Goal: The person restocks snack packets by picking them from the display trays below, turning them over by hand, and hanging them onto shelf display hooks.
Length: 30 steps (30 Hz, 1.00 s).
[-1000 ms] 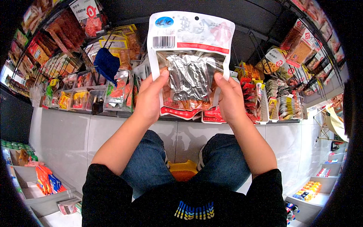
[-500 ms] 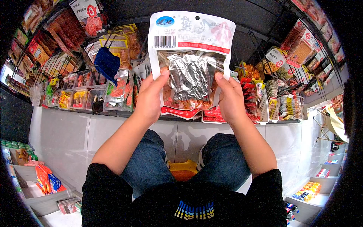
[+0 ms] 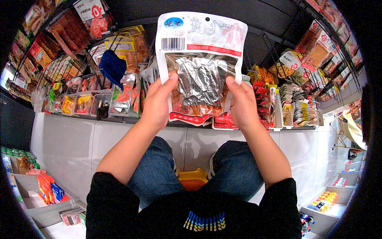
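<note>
A packaged food pouch (image 3: 201,79) is held upright in front of the shelf, between my two hands. It has a white top with a barcode, a blue oval logo, a round hang hole and a clear window over a silvery inner pack. My left hand (image 3: 160,101) grips its left lower edge, thumb on the front. On the right lower edge, my right hand (image 3: 242,101) grips it the same way. The fingers behind the pouch are mostly hidden.
Hanging and boxed snack packs fill the shelf; a blue cloth-like item (image 3: 113,68) hangs at left. White plastic baskets (image 3: 276,109) hold packs at right. Below me is a yellow stool (image 3: 192,175). Low shelves (image 3: 51,209) with goods stand at both sides.
</note>
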### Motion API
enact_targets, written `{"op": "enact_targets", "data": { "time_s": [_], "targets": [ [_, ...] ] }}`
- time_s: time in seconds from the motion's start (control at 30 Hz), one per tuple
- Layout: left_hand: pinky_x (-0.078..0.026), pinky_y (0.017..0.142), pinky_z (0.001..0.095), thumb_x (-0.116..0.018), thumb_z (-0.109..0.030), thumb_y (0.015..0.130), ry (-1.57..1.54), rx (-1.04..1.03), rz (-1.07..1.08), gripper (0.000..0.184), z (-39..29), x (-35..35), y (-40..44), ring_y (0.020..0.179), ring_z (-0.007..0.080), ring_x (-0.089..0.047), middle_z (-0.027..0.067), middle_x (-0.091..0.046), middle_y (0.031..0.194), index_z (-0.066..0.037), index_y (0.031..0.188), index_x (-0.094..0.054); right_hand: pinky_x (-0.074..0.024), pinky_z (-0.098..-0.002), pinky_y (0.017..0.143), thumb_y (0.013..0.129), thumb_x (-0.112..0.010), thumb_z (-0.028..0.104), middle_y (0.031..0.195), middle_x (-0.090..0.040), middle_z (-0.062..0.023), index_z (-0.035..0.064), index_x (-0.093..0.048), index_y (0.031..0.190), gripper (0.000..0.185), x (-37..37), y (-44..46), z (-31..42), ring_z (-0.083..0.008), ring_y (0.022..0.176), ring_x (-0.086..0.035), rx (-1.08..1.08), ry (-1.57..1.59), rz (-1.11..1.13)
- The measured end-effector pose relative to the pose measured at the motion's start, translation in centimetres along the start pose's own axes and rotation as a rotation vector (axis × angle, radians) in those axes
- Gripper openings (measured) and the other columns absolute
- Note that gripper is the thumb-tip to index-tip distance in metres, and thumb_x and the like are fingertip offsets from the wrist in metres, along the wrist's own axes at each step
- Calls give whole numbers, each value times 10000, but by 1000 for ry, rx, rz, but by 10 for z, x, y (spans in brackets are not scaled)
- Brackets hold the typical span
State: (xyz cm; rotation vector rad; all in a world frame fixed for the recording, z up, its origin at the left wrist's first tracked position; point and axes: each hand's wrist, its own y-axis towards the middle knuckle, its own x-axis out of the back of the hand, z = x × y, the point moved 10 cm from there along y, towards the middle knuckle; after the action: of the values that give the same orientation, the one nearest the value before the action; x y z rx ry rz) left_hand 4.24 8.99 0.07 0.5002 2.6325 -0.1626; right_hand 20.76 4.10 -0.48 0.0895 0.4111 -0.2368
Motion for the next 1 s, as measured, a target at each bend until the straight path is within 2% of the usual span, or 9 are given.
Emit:
{"op": "enact_targets", "data": {
  "time_s": [1.0],
  "targets": [
    [-359, 454, 198, -466, -270, 871, -2, -2, -2, 238, 0, 0, 0, 561, 60, -465, -14, -527, 737, -65, 980, -516, -388, -240, 780, 856, -522, 225, 926, -593, -25, 10, -581, 998, 265, 4, 1, -2, -83, 847, -510, 5, -50, -16]
  ]
}}
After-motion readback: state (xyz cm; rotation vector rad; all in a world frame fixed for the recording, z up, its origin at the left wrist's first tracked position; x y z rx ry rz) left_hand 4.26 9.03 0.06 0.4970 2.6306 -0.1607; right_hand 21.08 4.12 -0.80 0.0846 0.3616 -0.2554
